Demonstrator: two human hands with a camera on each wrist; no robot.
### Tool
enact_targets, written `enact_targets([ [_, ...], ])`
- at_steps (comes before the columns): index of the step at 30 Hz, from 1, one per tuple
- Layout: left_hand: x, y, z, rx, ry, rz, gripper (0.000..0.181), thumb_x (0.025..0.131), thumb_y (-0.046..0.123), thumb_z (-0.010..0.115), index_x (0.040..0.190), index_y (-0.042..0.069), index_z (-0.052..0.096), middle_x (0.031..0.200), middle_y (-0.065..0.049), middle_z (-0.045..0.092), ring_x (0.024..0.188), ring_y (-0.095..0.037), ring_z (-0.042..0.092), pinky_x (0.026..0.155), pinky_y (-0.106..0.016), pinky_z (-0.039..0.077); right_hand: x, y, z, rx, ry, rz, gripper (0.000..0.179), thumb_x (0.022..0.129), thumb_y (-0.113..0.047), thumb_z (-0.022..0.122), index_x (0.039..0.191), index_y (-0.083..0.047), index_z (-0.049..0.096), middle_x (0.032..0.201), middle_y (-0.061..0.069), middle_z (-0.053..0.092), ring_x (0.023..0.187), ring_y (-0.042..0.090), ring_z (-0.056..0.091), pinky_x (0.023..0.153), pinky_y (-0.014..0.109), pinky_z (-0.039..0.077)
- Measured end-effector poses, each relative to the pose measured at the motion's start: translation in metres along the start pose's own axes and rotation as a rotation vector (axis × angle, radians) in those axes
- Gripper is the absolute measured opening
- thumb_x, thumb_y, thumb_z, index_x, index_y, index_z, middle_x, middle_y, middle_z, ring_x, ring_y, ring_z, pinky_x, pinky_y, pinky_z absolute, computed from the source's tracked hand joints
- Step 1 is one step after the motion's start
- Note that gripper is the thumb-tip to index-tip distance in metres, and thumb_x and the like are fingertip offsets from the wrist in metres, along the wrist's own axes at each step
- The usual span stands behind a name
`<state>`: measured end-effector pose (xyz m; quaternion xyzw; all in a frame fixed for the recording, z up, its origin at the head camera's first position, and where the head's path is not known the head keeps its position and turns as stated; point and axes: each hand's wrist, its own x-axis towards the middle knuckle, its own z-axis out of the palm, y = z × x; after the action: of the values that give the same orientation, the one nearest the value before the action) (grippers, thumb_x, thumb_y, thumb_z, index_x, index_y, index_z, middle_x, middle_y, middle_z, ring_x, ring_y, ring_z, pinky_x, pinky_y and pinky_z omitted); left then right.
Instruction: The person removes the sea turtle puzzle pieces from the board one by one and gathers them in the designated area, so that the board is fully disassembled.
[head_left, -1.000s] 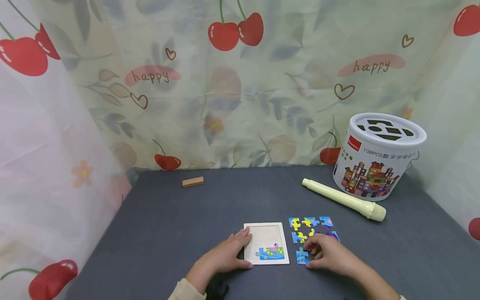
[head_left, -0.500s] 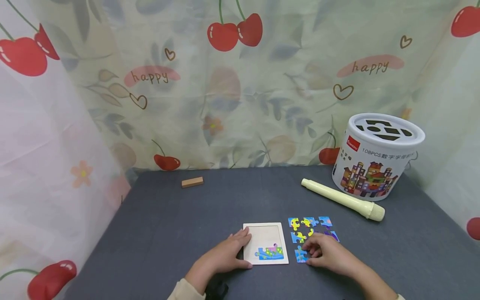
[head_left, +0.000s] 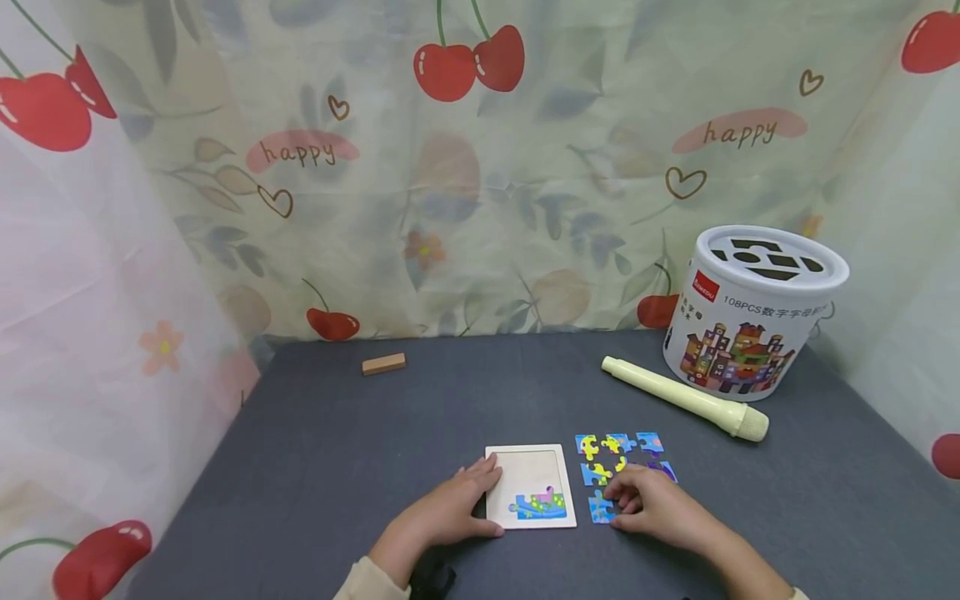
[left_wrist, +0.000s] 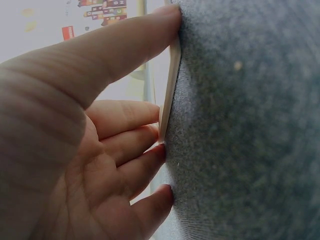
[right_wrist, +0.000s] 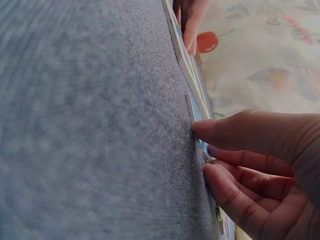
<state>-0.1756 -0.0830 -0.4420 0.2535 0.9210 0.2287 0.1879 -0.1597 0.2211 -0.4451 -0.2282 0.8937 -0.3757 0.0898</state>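
Note:
My left hand (head_left: pixel 451 503) rests at the left side of a square wooden puzzle tray (head_left: pixel 525 467), fingers extended along its edge. In the left wrist view, its thumb (left_wrist: pixel 150 32) touches the tray's near edge. A few joined blue, green and pink puzzle pieces (head_left: pixel 547 505) fill the tray's lower right. Just right of the tray, my right hand (head_left: pixel 656 504) pinches a blue puzzle piece (head_left: pixel 599 508) that lies on the table. The right wrist view shows the thumb on this puzzle piece (right_wrist: pixel 195 110); its right part is hidden by fingers.
Several loose puzzle pieces (head_left: pixel 588 447) lie beyond my right hand, some partly covered by it. A pale yellow toy microphone (head_left: pixel 686 398) and a white block bucket (head_left: pixel 750 325) stand farther right. A small wooden block (head_left: pixel 384 364) lies at the back left.
The right hand's puzzle piece has slid very slightly left and away from me, closer to the tray. My left hand and the tray hold still; the whole view drifts a little.

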Motion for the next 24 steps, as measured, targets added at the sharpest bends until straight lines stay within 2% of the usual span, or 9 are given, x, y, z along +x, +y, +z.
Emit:
enact_targets([
  [7, 0.0, -0.001, 0.0, 0.006, 0.003, 0.004, 0.078, 0.079, 0.037, 0.073, 0.142, 0.007, 0.039, 0.154, -0.005, 0.026, 0.143, -0.019, 0.023, 0.115, -0.045, 0.021, 0.001, -0.005, -0.007, -0.041, 0.007, -0.04, 0.029, 0.072, -0.016, 0.079, 0.093, -0.003, 0.065, 0.082, 0.0, 0.056, 0.07, -0.002, 0.051, 0.061, 0.019, 0.049],
  [15, 0.001, -0.001, 0.001, 0.014, 0.005, 0.007, 0.078, 0.079, 0.037, 0.073, 0.142, 0.006, 0.039, 0.154, -0.006, 0.026, 0.143, -0.019, 0.023, 0.115, -0.045, 0.021, 0.014, -0.015, -0.014, 0.022, -0.046, -0.018, 0.032, 0.074, -0.015, 0.078, 0.099, -0.001, 0.064, 0.089, 0.005, 0.059, 0.074, 0.004, 0.056, 0.064, 0.019, 0.051],
  [21, 0.0, 0.0, 0.001, 0.002, 0.0, 0.013, 0.078, 0.079, 0.037, 0.072, 0.142, 0.006, 0.039, 0.154, -0.006, 0.026, 0.143, -0.019, 0.022, 0.115, -0.045, 0.021, 0.02, -0.018, -0.013, -0.065, -0.049, -0.037, 0.029, 0.069, -0.018, 0.081, 0.087, -0.002, 0.064, 0.077, 0.0, 0.059, 0.065, 0.0, 0.05, 0.058, 0.019, 0.045],
  [24, 0.0, 0.0, 0.0, -0.01, 0.004, 0.007, 0.078, 0.079, 0.036, 0.073, 0.142, 0.006, 0.039, 0.154, -0.005, 0.025, 0.143, -0.019, 0.022, 0.115, -0.045, 0.02, 0.018, -0.02, -0.015, -0.089, -0.071, -0.014, 0.03, 0.066, -0.02, 0.083, 0.081, -0.005, 0.062, 0.071, -0.002, 0.056, 0.061, 0.0, 0.046, 0.055, 0.019, 0.042],
])
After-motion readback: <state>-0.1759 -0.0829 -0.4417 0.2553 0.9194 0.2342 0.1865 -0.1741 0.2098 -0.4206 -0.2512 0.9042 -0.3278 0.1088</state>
